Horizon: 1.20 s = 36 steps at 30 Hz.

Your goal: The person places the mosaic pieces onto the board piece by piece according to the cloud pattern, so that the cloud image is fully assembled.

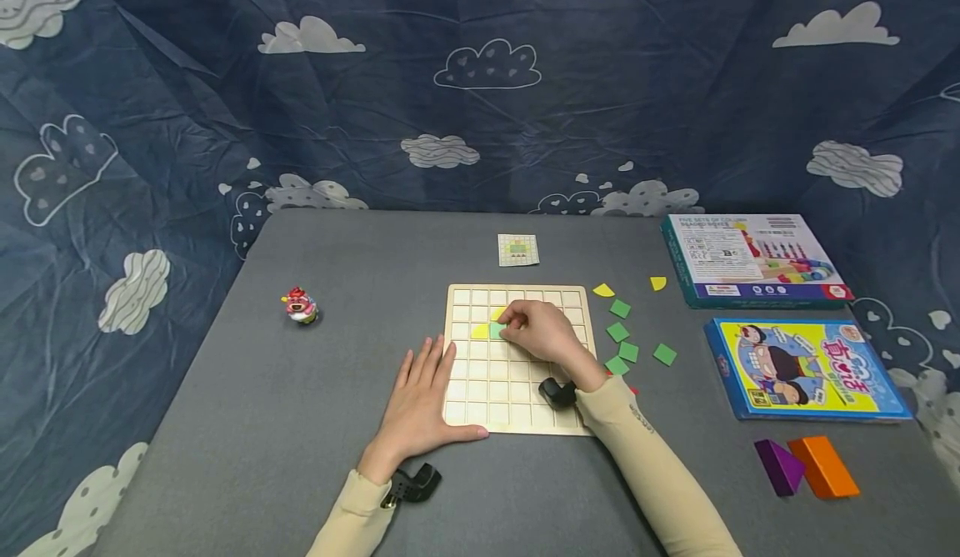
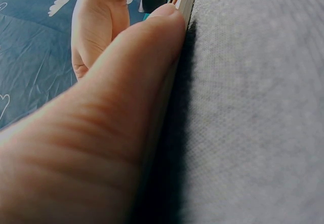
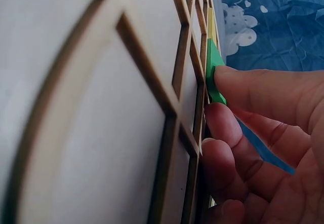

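Note:
A wooden grid board (image 1: 467,390) lies flat on the grey table, divided into square cells by raised ridges. Along its lower left edge rests my left hand (image 1: 423,398), fingers straight and thumb at the near edge. In the left wrist view the thumb (image 2: 136,57) lies along the board's side. My right hand (image 1: 542,329) reaches over the upper middle of the board and pinches a green square tile (image 3: 213,67) between thumb and fingertips, right at the grid. Left of that tile, a yellow quarter-round piece (image 1: 480,332) sits in a cell; another yellow piece (image 1: 497,313) shows just above, partly hidden.
Several loose green tiles (image 1: 664,354) and two yellow pieces (image 1: 658,283) lie right of the board. Behind it is a small pattern card (image 1: 518,250). Two boxes (image 1: 813,369), a purple block (image 1: 780,467) and an orange block (image 1: 825,467) stand at right; a toy figure (image 1: 301,305) at left.

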Motion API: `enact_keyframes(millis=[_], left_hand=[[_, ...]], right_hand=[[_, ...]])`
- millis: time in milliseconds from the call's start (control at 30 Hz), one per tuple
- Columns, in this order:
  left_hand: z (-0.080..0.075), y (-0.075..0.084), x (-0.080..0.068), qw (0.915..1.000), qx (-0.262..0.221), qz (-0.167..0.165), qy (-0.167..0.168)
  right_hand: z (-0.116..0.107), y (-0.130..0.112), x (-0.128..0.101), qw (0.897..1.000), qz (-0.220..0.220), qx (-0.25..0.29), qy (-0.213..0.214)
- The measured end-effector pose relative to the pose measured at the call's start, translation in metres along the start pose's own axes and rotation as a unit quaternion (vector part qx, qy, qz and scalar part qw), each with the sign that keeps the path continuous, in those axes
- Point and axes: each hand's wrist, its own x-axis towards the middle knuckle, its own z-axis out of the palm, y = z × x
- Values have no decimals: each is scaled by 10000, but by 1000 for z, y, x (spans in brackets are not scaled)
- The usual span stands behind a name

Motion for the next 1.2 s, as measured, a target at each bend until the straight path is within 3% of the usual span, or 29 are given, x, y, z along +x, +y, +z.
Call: enact_keyframes(millis=[533, 800, 1000, 1200], left_hand=[[0, 1, 0, 10000, 5, 38, 34], [-1, 2, 0, 10000, -71, 44, 28], [-1, 1, 0, 10000, -61, 21, 12], [-1, 0, -1, 10000, -69, 51, 23]], right_hand=[[-3, 1, -3, 9999, 59, 20, -81], [-14, 8, -9, 9985, -410, 262, -270], [-32, 18, -22, 9973, -450, 582, 7], [-52, 38, -37, 9970, -43, 618, 471]])
